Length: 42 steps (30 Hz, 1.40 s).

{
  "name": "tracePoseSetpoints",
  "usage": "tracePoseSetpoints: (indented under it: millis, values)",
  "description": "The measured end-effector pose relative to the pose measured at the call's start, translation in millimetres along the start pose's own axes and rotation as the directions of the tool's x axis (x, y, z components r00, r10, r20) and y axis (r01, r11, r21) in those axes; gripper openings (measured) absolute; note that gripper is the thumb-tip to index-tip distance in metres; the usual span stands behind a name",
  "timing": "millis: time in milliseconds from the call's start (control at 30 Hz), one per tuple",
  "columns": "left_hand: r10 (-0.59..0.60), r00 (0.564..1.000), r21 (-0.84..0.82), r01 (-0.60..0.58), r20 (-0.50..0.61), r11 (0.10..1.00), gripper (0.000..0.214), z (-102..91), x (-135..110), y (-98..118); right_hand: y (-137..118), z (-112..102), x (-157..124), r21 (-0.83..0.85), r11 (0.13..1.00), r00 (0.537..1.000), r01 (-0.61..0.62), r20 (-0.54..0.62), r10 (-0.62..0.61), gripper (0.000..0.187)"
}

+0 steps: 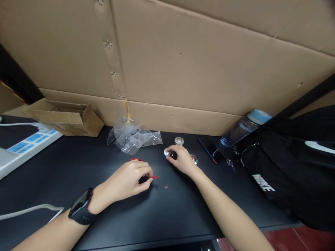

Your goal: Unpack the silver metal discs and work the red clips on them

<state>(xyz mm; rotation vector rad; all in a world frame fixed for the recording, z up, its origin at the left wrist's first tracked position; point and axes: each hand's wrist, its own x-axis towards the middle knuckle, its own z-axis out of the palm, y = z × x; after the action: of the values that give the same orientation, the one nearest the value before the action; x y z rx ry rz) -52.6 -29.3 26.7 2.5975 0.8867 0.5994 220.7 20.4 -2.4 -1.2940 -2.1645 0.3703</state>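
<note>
My left hand [132, 177] is closed in a pinch on a thin red cord [155, 177], whose small loop sticks out past the fingertips to the right. More red cord shows behind the knuckles. Thumb and fingers of my right hand [184, 161] grip a small shiny silver round piece [166, 152] just above or on the black table; I cannot tell which. Behind that hand lies a silver disc [179, 141] with a raised centre. Another shiny disc [194, 159] is partly hidden by the right hand. A tiny reddish scrap [165, 187] lies between my hands.
Crumpled clear plastic bags [134, 137] and an open cardboard box [70, 118] stand at the back left, near a power strip [31, 143]. To the right are a pen [206, 150], a dark phone-like object, keys [230, 165], a water bottle [242, 129] and a black bag [288, 167]. Cardboard walls the back.
</note>
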Motion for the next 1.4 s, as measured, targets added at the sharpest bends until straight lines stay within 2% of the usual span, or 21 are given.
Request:
tracePoseSetpoints:
  millis: [167, 367, 533, 667, 867, 1000, 1133, 1400]
  values:
    - [0.001, 1.000, -0.004, -0.001, -0.003, 1.000, 0.009, -1.5, 0.7, 1.7, 5.0, 1.0, 0.7, -0.012, 1.000, 1.000, -0.006, 0.006, 0.006, 0.020]
    - [-0.002, 1.000, 0.010, 0.002, 0.002, 1.000, 0.009, -2.2, -0.1, 2.9, 8.3, 2.0, 3.6, -0.050, 0.999, 0.992, -0.021, -0.122, 0.014, 0.024]
    - [0.011, 1.000, 0.012, -0.011, -0.011, 1.000, 0.009, -1.5, -0.2, 2.7, 9.7, 3.0, 3.1, -0.101, 0.992, 0.997, -0.069, -0.028, 0.066, 0.020]
    - [-0.012, 1.000, 0.046, 0.010, 0.025, 0.999, 0.010, -0.2, 0.1, 0.7, 8.9, 4.1, 3.4, -0.132, 0.988, 0.997, -0.075, -0.011, 0.074, 0.019]
    - [-0.070, 0.998, 0.145, 0.069, 0.005, 0.987, 0.009, -2.7, 0.2, -7.2, 9.6, 0.0, 6.1, -0.183, 0.980, 0.980, -0.082, -0.195, 0.046, 0.021]
    - [-0.090, 0.996, 0.241, 0.091, -0.015, 0.966, 0.011, -5.2, -0.5, -12.5, 19.1, -5.2, 6.1, -0.169, 0.976, 0.977, -0.135, -0.190, 0.102, 0.019]
    - [-0.085, 0.996, 0.276, 0.082, -0.001, 0.958, 0.010, -2.7, -1.9, -15.8, 33.0, -5.3, 7.7, -0.151, 0.984, 0.982, -0.096, -0.177, 0.069, 0.020]
    - [-0.097, 0.995, 0.307, 0.094, -0.006, 0.947, 0.011, -3.8, -1.8, -17.0, 50.8, -2.6, 12.0, -0.250, 0.956, 0.977, -0.154, -0.186, 0.109, 0.019]
